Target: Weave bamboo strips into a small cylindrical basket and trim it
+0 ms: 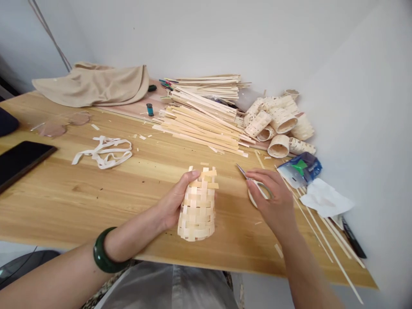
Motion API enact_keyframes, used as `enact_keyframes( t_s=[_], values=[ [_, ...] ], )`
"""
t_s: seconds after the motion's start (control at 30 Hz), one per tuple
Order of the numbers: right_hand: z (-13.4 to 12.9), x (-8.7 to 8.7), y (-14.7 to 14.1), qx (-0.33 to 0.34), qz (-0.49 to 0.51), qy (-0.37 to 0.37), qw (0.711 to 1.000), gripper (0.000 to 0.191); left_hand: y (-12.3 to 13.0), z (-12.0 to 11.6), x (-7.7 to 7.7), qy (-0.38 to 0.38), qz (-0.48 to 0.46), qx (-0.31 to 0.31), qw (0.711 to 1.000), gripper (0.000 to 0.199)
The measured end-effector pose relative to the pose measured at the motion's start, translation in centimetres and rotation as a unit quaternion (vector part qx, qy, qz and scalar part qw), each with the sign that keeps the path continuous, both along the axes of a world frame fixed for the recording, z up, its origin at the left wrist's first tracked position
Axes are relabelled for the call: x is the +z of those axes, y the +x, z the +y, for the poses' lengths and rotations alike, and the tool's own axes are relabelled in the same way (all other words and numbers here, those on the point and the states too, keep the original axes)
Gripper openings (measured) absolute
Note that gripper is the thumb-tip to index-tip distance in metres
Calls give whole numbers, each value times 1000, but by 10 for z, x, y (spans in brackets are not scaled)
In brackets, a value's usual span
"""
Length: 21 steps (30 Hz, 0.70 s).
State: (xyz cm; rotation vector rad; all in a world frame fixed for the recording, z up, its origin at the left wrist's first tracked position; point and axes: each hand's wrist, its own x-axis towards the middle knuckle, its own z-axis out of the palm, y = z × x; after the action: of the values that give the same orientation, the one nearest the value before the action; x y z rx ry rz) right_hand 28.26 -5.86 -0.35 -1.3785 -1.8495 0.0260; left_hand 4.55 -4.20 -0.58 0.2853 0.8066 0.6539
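My left hand (175, 199) is wrapped round the left side of a small woven basket (198, 210) made of pale flat strips. Strip ends stick up at its top, and two yellowish strips jut out to the right near the rim. The thumb lies by the rim; the other fingers are mostly hidden behind the weave. To the right, my right hand (268, 191) has its fingers on the white-handled scissors (257, 195), whose blades point up and left over the wooden table. The scissors and the basket are apart.
Bundles of flat strips (202, 124) lie at the back, with woven tubes (278, 122) to their right. White tape (107, 151), a phone (24, 161), glasses (66, 123), a cloth hat (96, 86) and blue thread (149, 109) are on the left. A blue packet (301, 168) and tissue (326, 198) lie right.
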Motion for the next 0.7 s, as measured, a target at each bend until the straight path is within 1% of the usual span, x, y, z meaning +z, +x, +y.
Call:
enact_keyframes(
  t_s=[0.03,0.1,0.17,0.23,0.3,0.37,0.47,0.53,0.57,0.7],
  values=[
    [2,6,-13,54,62,-24,996,13,0,3,1,4,4,-1,1000,44],
    [9,13,-36,136,154,-67,976,15,0,9,3,8,12,0,1000,42],
    [18,11,-53,198,208,-100,953,19,0,16,4,16,26,7,1000,38],
    [27,5,-63,236,244,-124,932,21,-1,23,2,30,50,10,998,37],
    [34,-2,-68,246,265,-143,921,16,-4,29,-2,69,84,8,994,39],
    [38,-7,-69,245,273,-153,917,11,-7,34,-7,124,119,13,985,43],
    [38,-10,-70,248,282,-169,911,11,-9,37,-12,181,147,41,972,58],
    [36,-10,-70,245,291,-174,909,11,-9,36,-12,185,144,49,971,68],
    [34,-10,-70,245,291,-171,909,12,-8,35,-12,181,140,48,972,70],
    [30,-12,-69,272,274,-151,910,18,-7,31,-8,148,126,39,980,69]
  ],
)
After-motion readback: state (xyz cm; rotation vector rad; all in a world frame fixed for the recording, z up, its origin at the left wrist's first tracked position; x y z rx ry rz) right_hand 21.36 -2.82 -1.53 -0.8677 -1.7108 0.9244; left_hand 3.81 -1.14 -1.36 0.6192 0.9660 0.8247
